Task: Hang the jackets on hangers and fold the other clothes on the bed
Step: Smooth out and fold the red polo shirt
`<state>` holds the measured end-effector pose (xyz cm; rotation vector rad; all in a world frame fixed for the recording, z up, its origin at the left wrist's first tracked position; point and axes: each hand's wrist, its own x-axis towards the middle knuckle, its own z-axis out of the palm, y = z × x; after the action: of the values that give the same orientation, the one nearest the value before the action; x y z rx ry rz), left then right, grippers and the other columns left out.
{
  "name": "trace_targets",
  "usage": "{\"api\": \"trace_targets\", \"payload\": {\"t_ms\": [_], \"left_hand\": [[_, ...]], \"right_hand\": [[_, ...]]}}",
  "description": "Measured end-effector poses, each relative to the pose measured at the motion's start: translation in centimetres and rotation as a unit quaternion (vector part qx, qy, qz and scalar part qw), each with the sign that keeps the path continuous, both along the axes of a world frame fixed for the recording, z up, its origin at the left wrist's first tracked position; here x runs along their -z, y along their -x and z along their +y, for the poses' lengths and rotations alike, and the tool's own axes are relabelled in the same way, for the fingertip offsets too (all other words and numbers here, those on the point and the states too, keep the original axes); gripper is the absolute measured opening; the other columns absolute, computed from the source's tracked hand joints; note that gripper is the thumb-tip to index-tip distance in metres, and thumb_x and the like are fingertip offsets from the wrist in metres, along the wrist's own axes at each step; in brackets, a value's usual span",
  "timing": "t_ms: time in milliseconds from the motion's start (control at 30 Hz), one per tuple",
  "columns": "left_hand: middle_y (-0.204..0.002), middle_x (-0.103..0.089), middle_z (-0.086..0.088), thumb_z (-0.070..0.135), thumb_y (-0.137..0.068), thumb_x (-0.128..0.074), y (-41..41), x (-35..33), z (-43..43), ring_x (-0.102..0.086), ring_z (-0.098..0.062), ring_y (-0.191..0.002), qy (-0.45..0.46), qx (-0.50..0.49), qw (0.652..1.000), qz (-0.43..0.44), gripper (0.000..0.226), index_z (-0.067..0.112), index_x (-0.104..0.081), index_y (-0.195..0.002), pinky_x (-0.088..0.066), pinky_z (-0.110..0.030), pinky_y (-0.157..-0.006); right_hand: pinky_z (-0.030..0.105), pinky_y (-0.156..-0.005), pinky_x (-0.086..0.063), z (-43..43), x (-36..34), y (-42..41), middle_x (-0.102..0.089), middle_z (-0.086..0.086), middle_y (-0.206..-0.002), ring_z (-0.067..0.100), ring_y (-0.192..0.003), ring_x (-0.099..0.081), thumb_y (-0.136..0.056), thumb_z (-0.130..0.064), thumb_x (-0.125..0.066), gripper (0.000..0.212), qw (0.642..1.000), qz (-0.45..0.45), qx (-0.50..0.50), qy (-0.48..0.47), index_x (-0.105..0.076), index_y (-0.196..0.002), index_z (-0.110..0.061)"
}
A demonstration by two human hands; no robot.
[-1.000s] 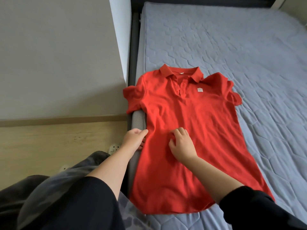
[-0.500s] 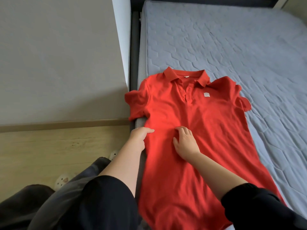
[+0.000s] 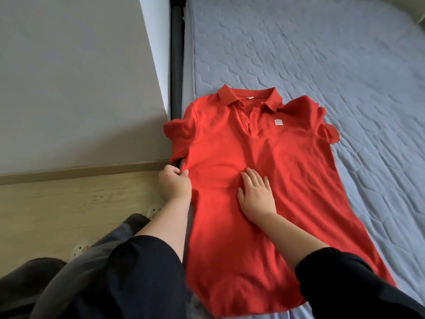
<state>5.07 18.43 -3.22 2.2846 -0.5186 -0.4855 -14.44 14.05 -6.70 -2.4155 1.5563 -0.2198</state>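
A red polo shirt (image 3: 271, 162) lies front up along the left side of the grey-blue mattress (image 3: 322, 61), collar pointing away from me. Its left sleeve hangs over the bed's edge. My left hand (image 3: 174, 184) pinches the shirt's left side seam at waist height, at the edge of the bed. My right hand (image 3: 256, 194) lies flat on the middle of the shirt, fingers spread, holding nothing.
A grey wall (image 3: 69, 77) and a wooden floor (image 3: 69, 208) are to the left of the bed. The dark bed frame (image 3: 176, 65) runs along the mattress. Light slippers (image 3: 154, 210) show on the floor by my legs.
My right hand has slid a little up the shirt's middle and flattened. My left hand has stayed at the side seam. The view has shifted slightly.
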Motion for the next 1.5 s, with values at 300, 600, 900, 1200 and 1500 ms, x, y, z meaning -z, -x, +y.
{"api": "trace_targets", "payload": {"t_ms": [300, 600, 900, 1200, 1500], "left_hand": [[-0.159, -0.014, -0.007, 0.029, -0.097, -0.042, 10.5, 0.4, -0.6, -0.004, -0.023, -0.147, -0.105, 0.561, 0.750, -0.333, 0.055, 0.021, -0.027, -0.149, -0.009, -0.047, -0.117], [-0.161, 0.009, -0.003, 0.046, -0.099, -0.032, 16.2, 0.8, 0.7, 0.010, -0.024, -0.147, -0.199, 0.613, 0.708, -0.288, 0.063, 0.028, -0.004, -0.153, -0.005, -0.054, -0.116], [-0.160, 0.013, -0.004, 0.052, -0.098, -0.029, 17.2, 1.2, 2.3, 0.014, -0.023, -0.147, -0.189, 0.671, 0.653, -0.297, 0.064, 0.033, 0.000, -0.152, 0.000, -0.054, -0.116], [-0.160, 0.015, 0.004, 0.050, -0.100, -0.027, 15.9, 1.7, 2.0, 0.018, -0.015, -0.146, -0.163, 0.682, 0.661, -0.269, 0.061, 0.035, 0.001, -0.152, 0.004, -0.045, -0.118], [-0.161, 0.002, 0.001, 0.047, -0.099, -0.029, 9.2, 1.8, 0.6, 0.009, -0.022, -0.148, -0.182, 0.453, 0.819, -0.301, 0.059, 0.032, -0.008, -0.152, 0.003, -0.052, -0.116]], "right_hand": [[0.051, -0.115, -0.015, 3.1, 0.0, 7.0, -0.033, 0.005, -0.154, 0.024, -0.144, -0.026, -0.088, -0.042, -0.019, 0.066, 0.996, 0.082, 0.034, 0.007, -0.040, -0.145, -0.017], [0.051, -0.116, -0.008, 5.8, 0.5, 21.1, -0.016, 0.007, -0.159, 0.023, -0.147, -0.012, -0.098, -0.045, -0.028, 0.060, 0.912, 0.090, 0.391, -0.089, -0.020, -0.152, -0.020], [0.040, -0.086, -0.042, 4.8, -1.8, 25.0, -0.063, 0.023, -0.110, 0.038, -0.106, -0.057, -0.092, -0.023, -0.053, 0.020, 0.817, -0.102, 0.563, -0.069, -0.054, -0.099, -0.004], [0.050, -0.115, -0.020, 4.4, -0.2, 18.0, -0.034, 0.012, -0.152, 0.029, -0.141, -0.029, -0.091, -0.031, -0.034, 0.057, 0.981, 0.072, 0.176, 0.043, -0.038, -0.145, -0.014], [0.044, -0.118, 0.000, -1.6, -2.8, 5.8, -0.003, 0.006, -0.161, 0.021, -0.148, 0.002, -0.100, -0.030, -0.032, 0.061, 0.989, 0.012, 0.148, -0.027, -0.008, -0.153, -0.011]]}}
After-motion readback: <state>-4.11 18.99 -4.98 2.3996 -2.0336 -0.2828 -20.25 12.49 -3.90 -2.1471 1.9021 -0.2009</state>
